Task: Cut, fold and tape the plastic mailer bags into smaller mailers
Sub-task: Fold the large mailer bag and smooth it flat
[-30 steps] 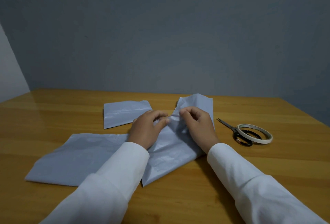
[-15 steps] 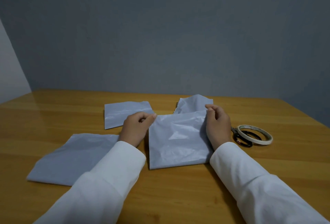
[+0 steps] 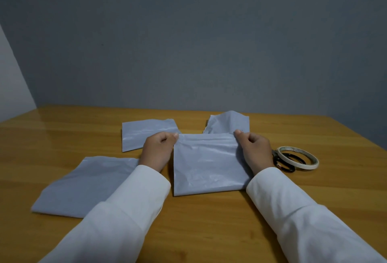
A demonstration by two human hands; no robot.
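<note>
Head view: I note left hand [image 3: 157,151] and right hand [image 3: 253,150] pinching far corners of folded mailer [image 3: 206,163], fingers curled; scissors [image 3: 283,161] partly hidden behind right hand, under tape roll [image 3: 297,157].

left hand [image 3: 158,151] curled and pinching, right hand [image 3: 254,149] likewise, white-sleeved forearms extended

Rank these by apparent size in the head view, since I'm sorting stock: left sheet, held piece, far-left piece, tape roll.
1. Left sheet, though it lies nearer the camera
2. Held piece
3. Far-left piece
4. Tape roll
</note>
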